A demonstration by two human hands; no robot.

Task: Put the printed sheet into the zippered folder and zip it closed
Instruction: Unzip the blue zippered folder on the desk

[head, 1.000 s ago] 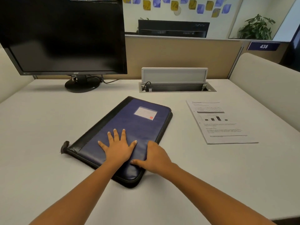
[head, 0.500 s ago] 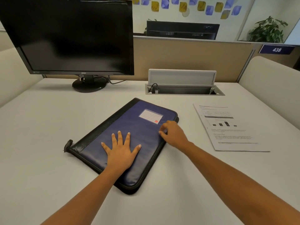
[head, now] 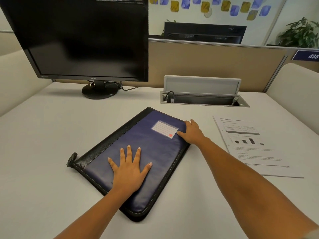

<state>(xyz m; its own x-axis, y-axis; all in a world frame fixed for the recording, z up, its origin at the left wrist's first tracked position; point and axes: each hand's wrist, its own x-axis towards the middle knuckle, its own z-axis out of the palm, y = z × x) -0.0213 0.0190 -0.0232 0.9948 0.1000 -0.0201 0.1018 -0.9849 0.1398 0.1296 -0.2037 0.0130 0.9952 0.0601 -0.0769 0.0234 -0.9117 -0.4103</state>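
Head view: the zippered folder (head: 138, 135) lies slantwise mid-surface (head: 43, 144), with wide pale stretches on its left and near sides. The left grip (head: 128, 171) presses flat on its near half, fingers spread and holding nothing. The right grip (head: 192, 133) curls over the far right corner, thumb on the cover beside the label pocket (head: 164, 129); its fingertips are hidden. The printed sheet (head: 255, 147) lies flat to the right, apart from the folder. A monitor (head: 82, 40) and an open cable hatch (head: 202, 99) stand behind. The folder's padded blue cover has a black grained spine and stitched, rounded edges.
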